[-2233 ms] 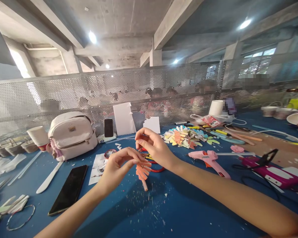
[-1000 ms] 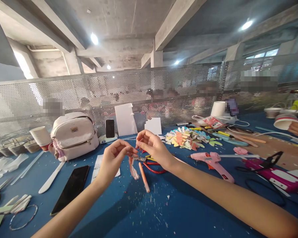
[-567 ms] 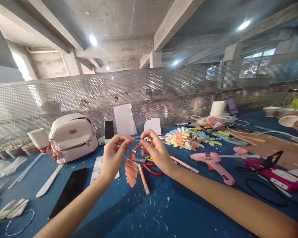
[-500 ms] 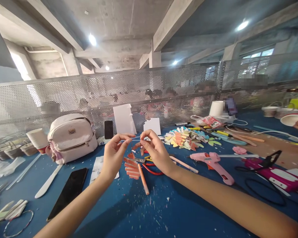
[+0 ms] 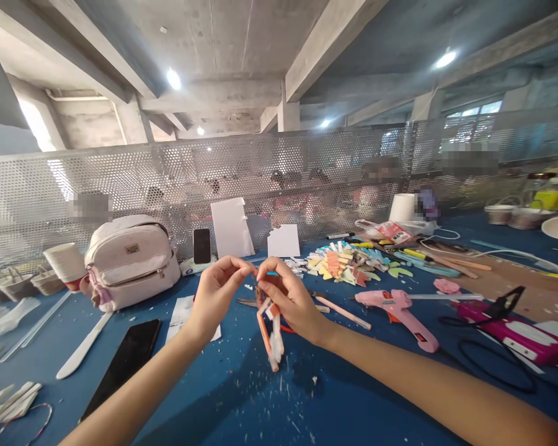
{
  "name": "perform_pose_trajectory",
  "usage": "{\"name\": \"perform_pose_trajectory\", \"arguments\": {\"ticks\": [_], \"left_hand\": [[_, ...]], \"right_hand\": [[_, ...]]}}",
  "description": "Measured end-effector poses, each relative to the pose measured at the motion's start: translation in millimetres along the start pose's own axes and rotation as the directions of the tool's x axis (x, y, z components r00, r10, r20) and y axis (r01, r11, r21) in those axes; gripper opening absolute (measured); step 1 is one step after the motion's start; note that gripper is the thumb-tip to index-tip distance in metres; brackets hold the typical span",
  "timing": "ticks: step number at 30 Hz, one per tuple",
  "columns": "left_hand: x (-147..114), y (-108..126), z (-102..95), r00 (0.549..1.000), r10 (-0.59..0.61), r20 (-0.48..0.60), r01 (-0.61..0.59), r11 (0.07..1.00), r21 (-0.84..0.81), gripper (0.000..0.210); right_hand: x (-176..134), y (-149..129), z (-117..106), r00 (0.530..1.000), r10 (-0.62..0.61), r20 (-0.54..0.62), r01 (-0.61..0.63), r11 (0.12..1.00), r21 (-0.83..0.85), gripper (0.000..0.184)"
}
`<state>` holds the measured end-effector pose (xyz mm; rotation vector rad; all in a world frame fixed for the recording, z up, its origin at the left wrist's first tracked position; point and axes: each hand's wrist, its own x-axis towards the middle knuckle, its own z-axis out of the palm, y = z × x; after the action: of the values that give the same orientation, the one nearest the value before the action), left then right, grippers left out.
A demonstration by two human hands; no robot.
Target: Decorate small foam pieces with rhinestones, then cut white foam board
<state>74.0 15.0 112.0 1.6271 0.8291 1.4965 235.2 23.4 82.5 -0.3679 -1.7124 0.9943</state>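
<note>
My left hand [image 5: 218, 294] is closed in a pinch, its fingertips close to those of my right hand; what they grip, if anything, is too small to make out. My right hand [image 5: 291, 300] is closed with thumb and fingers together. Below its fingers hangs an orange-and-white strip piece [image 5: 275, 331], its pale side showing, which seems to be in its grip. An orange stick [image 5: 264, 337] is just beside that piece on the blue table [image 5: 204, 396]. Scissors or pliers [image 5: 246, 302] lie partly hidden behind my hands.
A pink glue gun [image 5: 402, 306] lies to the right, with a magenta device [image 5: 511, 328] beyond it. Behind is a heap of coloured scraps [image 5: 348, 260]. A white backpack [image 5: 132, 263], a black phone [image 5: 121, 359] and a white knife-shaped tool [image 5: 84, 347] are on the left.
The striped orange piece that lay flat by the stick is gone from there, and a pale-sided orange piece now hangs under my right hand. My fingertips have come closer together.
</note>
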Motion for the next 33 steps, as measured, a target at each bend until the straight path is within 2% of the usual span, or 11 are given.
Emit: {"name": "perform_pose_trajectory", "arguments": {"ticks": [3, 8, 13, 16, 20, 25, 28, 33], "left_hand": [[1.3, 0.8, -0.9, 1.000, 0.000, 0.014, 0.001, 1.000, -0.007, 0.023], [-0.3, 1.2, -0.6, 0.999, -0.030, 0.037, 0.031, 0.999, -0.016, 0.025], [-2.1, 1.9, 1.2, 0.998, -0.025, 0.055, 0.026, 0.999, -0.025, 0.026], [-1.9, 1.5, 0.7, 0.998, -0.027, 0.052, 0.028, 1.000, -0.012, 0.024], [-1.7, -0.1, 0.9, 0.997, -0.029, 0.065, 0.031, 0.999, -0.018, 0.025], [-3.0, -1.0, 2.3, 0.997, -0.024, 0.073, 0.026, 0.999, -0.031, 0.027], [-3.9, -0.1, 2.8, 0.997, -0.031, 0.074, 0.034, 0.999, -0.036, 0.025], [-2.4, 0.7, 1.1, 0.996, -0.071, 0.059, 0.073, 0.997, -0.024, 0.019]], "right_hand": [[-0.3, -0.3, -1.4, 1.000, 0.015, -0.001, -0.015, 1.000, 0.018, 0.018], [1.1, -0.1, -4.8, 0.999, -0.038, -0.025, 0.038, 0.999, 0.007, 0.017], [0.6, 0.5, -2.5, 0.998, 0.029, 0.052, -0.035, 0.991, 0.126, 0.016], [-0.7, 0.6, -0.4, 0.997, 0.045, 0.056, -0.053, 0.987, 0.153, 0.018], [-3.4, 1.7, 0.3, 0.998, 0.054, 0.041, -0.058, 0.995, 0.082, 0.016], [-6.6, 7.6, -1.0, 0.998, -0.058, 0.020, 0.060, 0.995, -0.084, 0.012], [-7.6, 12.8, -1.7, 0.997, -0.083, 0.007, 0.083, 0.981, -0.174, 0.011], [-3.9, 14.6, -3.2, 0.994, -0.089, -0.065, 0.080, 0.988, -0.132, 0.009]]}}
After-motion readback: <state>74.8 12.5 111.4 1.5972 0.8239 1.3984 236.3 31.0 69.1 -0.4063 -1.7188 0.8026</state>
